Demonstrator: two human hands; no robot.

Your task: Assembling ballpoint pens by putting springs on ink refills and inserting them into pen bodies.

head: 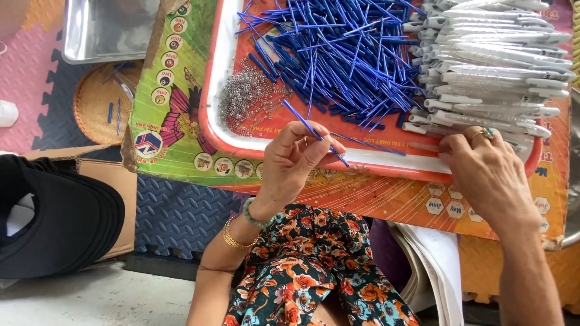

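Observation:
My left hand (296,158) pinches a thin blue pen refill (305,124) above the near rim of a red tray (212,130). Beside it on the tray lies another refill (368,143). My right hand (483,172) rests at the tray's near right edge, fingertips touching the lowest of several white pen barrels (495,66) stacked at the right. A large heap of blue refills (338,54) fills the tray's middle. A pile of small metal springs (248,99) lies at its left. Whether my right hand grips a barrel is hidden by the fingers.
The tray sits on a colourful printed board (175,108). A woven basket (99,102) with a few refills and a metal tray (103,30) lie at the left. A black cap (54,223) on a cardboard box is at lower left. Foam mats (175,211) cover the floor.

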